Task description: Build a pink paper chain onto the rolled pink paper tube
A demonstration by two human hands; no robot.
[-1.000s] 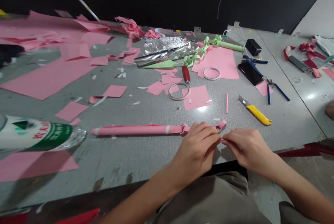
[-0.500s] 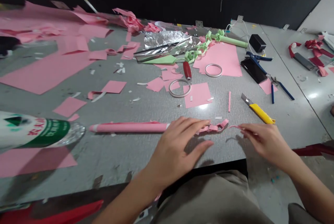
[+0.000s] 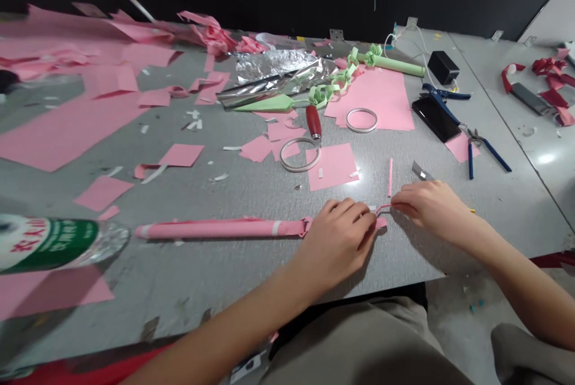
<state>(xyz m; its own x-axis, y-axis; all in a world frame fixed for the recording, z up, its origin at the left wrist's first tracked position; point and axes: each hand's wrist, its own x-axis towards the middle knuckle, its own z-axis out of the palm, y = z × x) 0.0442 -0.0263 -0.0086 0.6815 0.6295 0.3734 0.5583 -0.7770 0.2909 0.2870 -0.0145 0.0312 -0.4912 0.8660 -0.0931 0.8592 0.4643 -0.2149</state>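
Note:
A rolled pink paper tube [image 3: 215, 228] lies across the table near the front edge, with white bands round it. From its right end a pink paper chain [image 3: 381, 223] runs under my left hand [image 3: 344, 238], whose curled fingers hold the chain against the table; most of the links are hidden. My right hand [image 3: 429, 205] pinches a thin pink paper strip [image 3: 383, 206] that reaches toward my left fingertips. Just beyond lies a slim pink paper stick [image 3: 390, 176]. The utility knife [image 3: 422, 170] is mostly covered by my right hand, its blade showing.
A water bottle [image 3: 54, 242] lies at the left. Beyond my hands are tape rings [image 3: 300, 154], a red-handled tool [image 3: 313, 122], crumpled foil [image 3: 276, 67] and a green paper chain [image 3: 335, 88]. Phone [image 3: 435, 118], pliers [image 3: 487, 142] and black box [image 3: 443, 67] sit to the right.
My right hand has moved left with the strip, over the knife. My left hand has shifted right along the chain, its fingers closing on it. The view has shifted slightly.

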